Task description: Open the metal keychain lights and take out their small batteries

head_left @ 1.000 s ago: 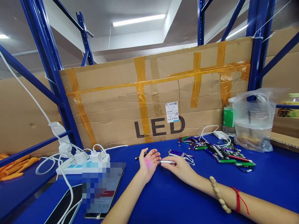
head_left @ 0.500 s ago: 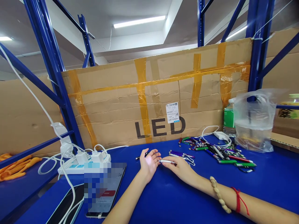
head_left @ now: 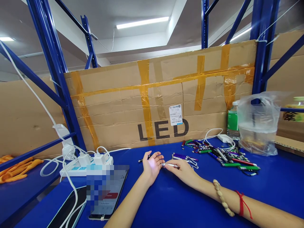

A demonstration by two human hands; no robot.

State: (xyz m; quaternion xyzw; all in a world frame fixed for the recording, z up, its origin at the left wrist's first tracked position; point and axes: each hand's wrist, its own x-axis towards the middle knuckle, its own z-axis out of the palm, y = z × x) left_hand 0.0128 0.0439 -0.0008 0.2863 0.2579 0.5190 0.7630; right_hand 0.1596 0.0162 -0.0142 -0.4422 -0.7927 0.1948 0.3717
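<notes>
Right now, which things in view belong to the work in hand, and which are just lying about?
Belonging, judging by the hands:
- silver pen-like light, held in the right hand
- left hand, palm open, a pale glow on it
- pile of pens, probably, as similar items

Apparently just lying about:
- power strip
- tablet
- green-labelled bottle
- clear plastic bag

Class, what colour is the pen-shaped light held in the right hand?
The pen-shaped light looks silver; it shows best in the head view.
</notes>
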